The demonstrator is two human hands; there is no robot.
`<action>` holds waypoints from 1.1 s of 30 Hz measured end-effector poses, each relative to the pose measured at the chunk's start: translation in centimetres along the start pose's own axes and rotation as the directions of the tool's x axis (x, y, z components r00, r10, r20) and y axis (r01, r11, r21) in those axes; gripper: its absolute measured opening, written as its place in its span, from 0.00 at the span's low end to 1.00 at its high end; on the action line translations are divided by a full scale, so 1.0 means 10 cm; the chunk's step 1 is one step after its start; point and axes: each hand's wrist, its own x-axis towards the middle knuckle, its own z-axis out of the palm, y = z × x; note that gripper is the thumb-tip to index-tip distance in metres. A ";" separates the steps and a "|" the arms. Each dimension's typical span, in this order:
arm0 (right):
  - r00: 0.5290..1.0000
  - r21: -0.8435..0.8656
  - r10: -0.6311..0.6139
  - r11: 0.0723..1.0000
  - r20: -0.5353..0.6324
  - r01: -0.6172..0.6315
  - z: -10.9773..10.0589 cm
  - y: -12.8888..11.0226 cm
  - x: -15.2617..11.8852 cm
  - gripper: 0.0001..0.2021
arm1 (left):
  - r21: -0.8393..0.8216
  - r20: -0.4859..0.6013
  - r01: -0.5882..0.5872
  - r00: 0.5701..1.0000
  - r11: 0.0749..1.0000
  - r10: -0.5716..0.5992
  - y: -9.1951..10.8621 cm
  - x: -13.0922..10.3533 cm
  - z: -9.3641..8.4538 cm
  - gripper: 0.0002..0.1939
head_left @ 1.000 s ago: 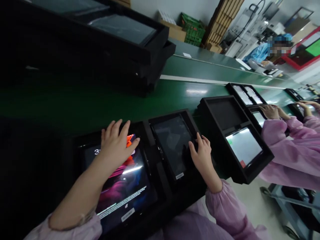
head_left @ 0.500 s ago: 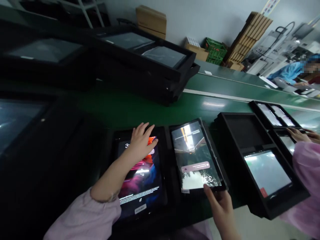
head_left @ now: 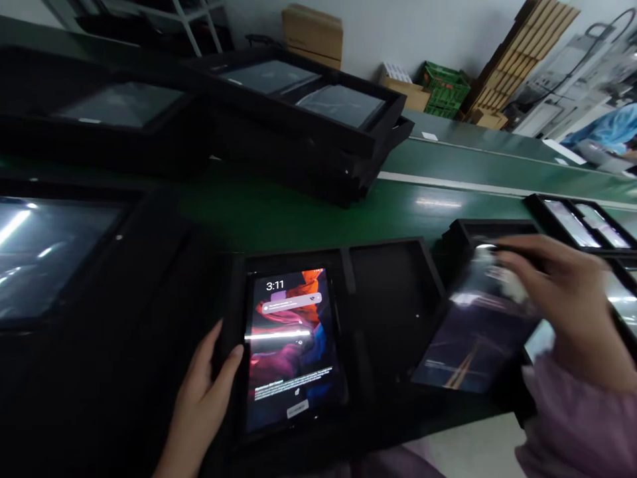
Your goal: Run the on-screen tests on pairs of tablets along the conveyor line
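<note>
My right hand (head_left: 562,292) grips a tablet (head_left: 472,332) by its upper end, tilted in the air over the right side of the black tray (head_left: 352,265). Its glossy face shows reflections; the hand's motion blurs it a little. The tray's right compartment (head_left: 391,312) is bare. In the left compartment lies a lit tablet (head_left: 296,358) with a colourful lock screen reading 3:11. My left hand (head_left: 202,385) is closed around the tray's left rim, with the thumb on top beside the lit tablet and the fingers partly hidden.
Another black tray (head_left: 492,229) stands right, partly behind the raised tablet. Stacked trays with tablets (head_left: 343,106) are at the back, and more trays (head_left: 164,232) on the left. A green bench (head_left: 279,219) runs across. Cartons (head_left: 313,33) and a green crate (head_left: 442,86) stand behind.
My right hand has lifted the tablet out of the right compartment and carried it up and right. My left hand has left the lit tablet's screen for the tray's left rim.
</note>
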 end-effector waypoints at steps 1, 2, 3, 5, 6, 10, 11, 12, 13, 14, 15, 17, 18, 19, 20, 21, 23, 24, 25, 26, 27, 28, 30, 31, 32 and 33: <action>0.985 0.066 -0.011 0.998 0.172 0.000 0.18 -0.03 0.18 0.21 | -0.018 -0.002 0.005 1.000 1.000 -0.005 -0.04 -0.01 0.02 0.40; 0.926 0.133 -0.026 0.991 0.376 -0.026 0.40 -0.06 0.33 0.20 | -0.028 -0.005 -0.002 1.000 1.000 0.002 -0.06 -0.01 0.04 0.39; 0.874 0.157 -0.036 0.987 0.485 -0.047 0.63 -0.08 0.46 0.16 | -0.039 -0.008 -0.001 1.000 0.999 0.001 -0.06 -0.01 0.06 0.39; 0.807 0.170 -0.033 0.982 0.589 -0.084 1.10 -0.09 0.62 0.07 | -0.041 -0.017 0.015 1.000 0.999 -0.015 -0.04 0.01 0.07 0.40; 0.771 0.170 -0.031 0.980 0.636 -0.100 1.31 -0.07 0.65 0.04 | -0.027 -0.031 0.014 0.999 1.000 -0.015 -0.02 0.01 0.07 0.40; 0.722 0.172 -0.018 0.975 0.692 -0.141 1.79 0.04 0.66 0.02 | 0.024 -0.070 -0.056 0.996 0.998 0.058 0.02 0.04 0.09 0.37; 0.732 0.180 -0.016 0.973 0.681 -0.147 1.84 0.07 0.66 0.02 | 0.014 -0.071 -0.075 0.995 0.997 0.076 0.03 0.05 0.11 0.37; 0.747 0.191 -0.015 0.970 0.664 -0.151 1.87 0.09 0.66 0.03 | -0.004 -0.066 -0.088 0.994 0.996 0.087 0.05 0.06 0.13 0.36; 0.766 0.204 -0.015 0.967 0.643 -0.152 1.89 0.10 0.67 0.04 | -0.021 -0.055 -0.096 0.994 0.995 0.094 0.08 0.09 0.15 0.36; 0.787 0.219 -0.019 0.964 0.617 -0.149 1.89 0.09 0.66 0.05 | -0.036 -0.040 -0.099 0.994 0.994 0.097 0.11 0.12 0.18 0.36; 0.810 0.235 -0.026 0.962 0.585 -0.139 1.88 0.08 0.66 0.05 | -0.047 -0.024 -0.099 0.995 0.994 0.098 0.15 0.15 0.20 0.36; 0.863 0.266 -0.052 0.959 0.502 -0.097 1.81 0.06 0.61 0.07 | -0.064 -0.005 -0.113 0.994 0.992 0.112 0.23 0.21 0.25 0.36; 0.888 0.278 -0.065 0.958 0.455 -0.072 1.75 0.06 0.56 0.08 | -0.068 0.001 -0.124 0.992 0.990 0.124 0.26 0.23 0.26 0.36; 0.909 0.288 -0.077 0.956 0.410 -0.049 1.67 0.07 0.49 0.09 | -0.069 0.009 -0.132 0.991 0.989 0.133 0.28 0.25 0.27 0.36; 0.926 0.291 -0.089 0.957 0.367 -0.023 1.58 0.10 0.39 0.10 | -0.067 0.013 -0.139 0.990 0.988 0.140 0.29 0.26 0.28 0.36; 0.940 0.285 -0.095 0.958 0.328 -0.002 1.48 0.15 0.27 0.11 | -0.058 0.031 -0.140 0.989 0.988 0.142 0.29 0.27 0.27 0.37; 0.968 0.231 -0.113 0.971 0.223 0.060 1.30 0.30 -0.02 0.13 | -0.032 0.072 -0.144 0.987 0.989 0.146 0.28 0.27 0.27 0.40; 0.984 0.171 -0.098 0.983 0.152 0.072 1.23 0.38 -0.19 0.13 | -0.021 0.084 -0.151 0.985 0.988 0.152 0.27 0.28 0.26 0.42; 0.993 0.114 -0.063 0.992 0.104 0.052 1.18 0.45 -0.37 0.13 | -0.018 0.095 -0.156 0.983 0.988 0.157 0.27 0.30 0.26 0.44; 0.997 0.064 -0.015 0.998 0.071 0.010 1.15 0.51 -0.54 0.14 | -0.022 0.108 -0.156 0.982 0.988 0.157 0.28 0.32 0.26 0.46; 0.998 0.026 0.031 0.999 0.047 -0.032 1.13 0.55 -0.70 0.14 | -0.032 0.118 -0.148 0.981 0.988 0.151 0.30 0.34 0.27 0.46; 0.997 -0.007 0.070 0.998 0.035 -0.069 1.12 0.57 -0.84 0.15 | -0.048 0.122 -0.137 0.982 0.989 0.142 0.32 0.37 0.29 0.46; 0.994 -0.065 0.108 0.992 0.017 -0.107 1.14 0.55 -1.04 0.17 | -0.075 0.120 -0.121 0.984 0.990 0.130 0.38 0.43 0.33 0.46; 0.994 -0.086 0.104 0.991 0.024 -0.102 1.15 0.52 -1.11 0.17 | -0.082 0.108 -0.117 0.986 0.990 0.125 0.40 0.46 0.35 0.46; 0.995 -0.097 0.085 0.992 0.050 -0.080 1.16 0.49 -1.14 0.17 | -0.084 0.091 -0.114 0.988 0.990 0.122 0.43 0.49 0.37 0.45; 0.994 -0.093 0.054 0.995 0.091 -0.046 1.17 0.46 -1.15 0.17 | -0.082 0.074 -0.116 0.990 0.990 0.122 0.44 0.51 0.40 0.46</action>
